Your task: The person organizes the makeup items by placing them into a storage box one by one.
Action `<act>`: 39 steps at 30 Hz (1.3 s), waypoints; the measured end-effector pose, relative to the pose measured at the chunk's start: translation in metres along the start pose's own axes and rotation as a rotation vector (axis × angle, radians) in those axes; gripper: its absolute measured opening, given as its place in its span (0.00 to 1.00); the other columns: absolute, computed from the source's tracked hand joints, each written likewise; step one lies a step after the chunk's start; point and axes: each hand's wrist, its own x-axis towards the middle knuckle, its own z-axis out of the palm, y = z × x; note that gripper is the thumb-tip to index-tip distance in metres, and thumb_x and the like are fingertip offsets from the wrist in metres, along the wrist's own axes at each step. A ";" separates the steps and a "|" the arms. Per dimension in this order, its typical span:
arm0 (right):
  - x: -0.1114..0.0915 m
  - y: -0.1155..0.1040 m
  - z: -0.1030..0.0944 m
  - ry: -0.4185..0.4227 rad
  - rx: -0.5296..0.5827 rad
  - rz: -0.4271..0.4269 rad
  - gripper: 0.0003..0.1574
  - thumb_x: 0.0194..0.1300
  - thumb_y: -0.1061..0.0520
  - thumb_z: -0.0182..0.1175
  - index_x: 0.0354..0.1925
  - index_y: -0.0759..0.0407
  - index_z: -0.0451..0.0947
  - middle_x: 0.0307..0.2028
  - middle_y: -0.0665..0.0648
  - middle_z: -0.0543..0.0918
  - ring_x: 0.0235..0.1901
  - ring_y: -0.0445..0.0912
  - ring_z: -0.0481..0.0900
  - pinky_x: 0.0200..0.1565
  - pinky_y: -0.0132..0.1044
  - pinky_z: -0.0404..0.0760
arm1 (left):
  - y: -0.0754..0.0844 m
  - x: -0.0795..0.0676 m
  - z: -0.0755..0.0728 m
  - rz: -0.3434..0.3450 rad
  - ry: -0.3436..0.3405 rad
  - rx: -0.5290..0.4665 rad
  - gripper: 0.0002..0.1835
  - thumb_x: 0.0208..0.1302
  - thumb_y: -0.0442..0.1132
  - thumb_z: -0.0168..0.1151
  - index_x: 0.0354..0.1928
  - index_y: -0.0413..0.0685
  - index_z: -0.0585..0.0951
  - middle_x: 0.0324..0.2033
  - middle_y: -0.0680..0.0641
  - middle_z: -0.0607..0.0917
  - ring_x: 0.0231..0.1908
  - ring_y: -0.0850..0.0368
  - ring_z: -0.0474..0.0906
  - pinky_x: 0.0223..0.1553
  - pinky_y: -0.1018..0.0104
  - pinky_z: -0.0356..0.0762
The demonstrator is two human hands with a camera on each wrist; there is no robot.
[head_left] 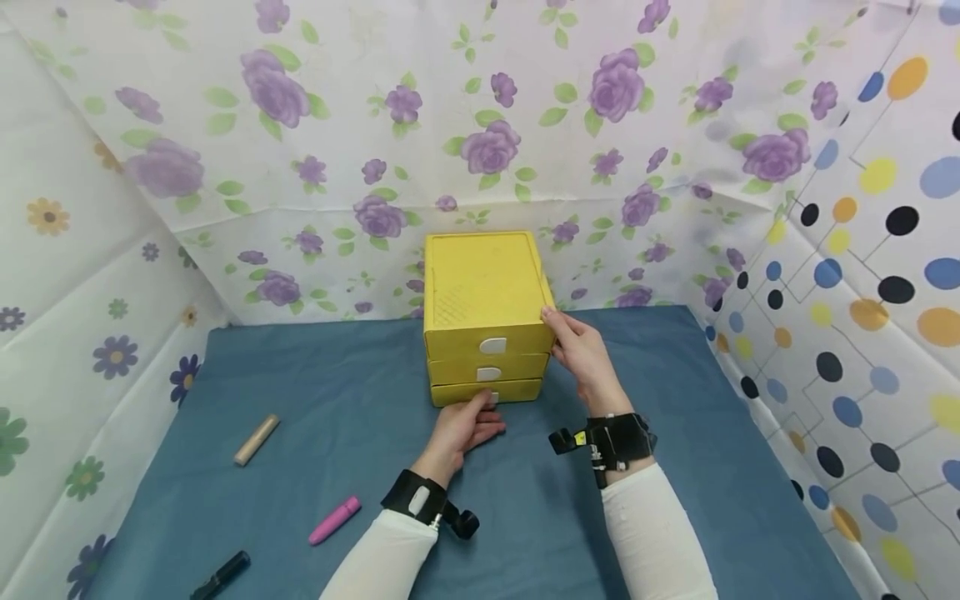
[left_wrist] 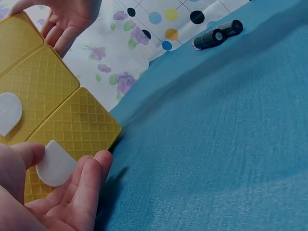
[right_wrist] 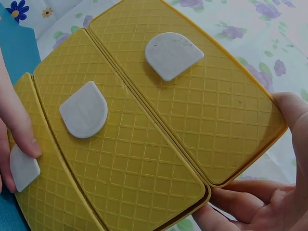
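A yellow three-drawer box (head_left: 487, 283) stands against the back curtain, its drawers closed and a white tab handle on each front. At the bottom drawer, my left hand (head_left: 459, 429) pinches the white handle (left_wrist: 55, 164) between thumb and fingers. The left wrist view shows the thumb on one edge of that handle and the fingertips by the other. My right hand (head_left: 587, 354) holds the box's upper right front corner. Its thumb lies at the top edge and its fingers bend against the side, as the right wrist view shows.
On the blue cloth (head_left: 300, 375) to the left lie a tan wooden-looking cylinder (head_left: 257, 440), a pink rounded stick (head_left: 334, 521) and a black pen-like object (head_left: 221, 575). Flowered curtains (head_left: 487, 100) rise behind and at left, a dotted one (head_left: 885, 350) at right.
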 end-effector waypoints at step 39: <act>0.001 0.001 -0.001 0.001 -0.025 0.019 0.64 0.52 0.19 0.60 0.75 0.52 0.59 0.72 0.54 0.63 0.65 0.45 0.67 0.67 0.46 0.68 | -0.022 -0.052 -0.022 -0.011 -0.160 0.185 0.30 0.66 0.57 0.65 0.51 0.33 0.82 0.18 0.48 0.78 0.29 0.46 0.86 0.34 0.62 0.87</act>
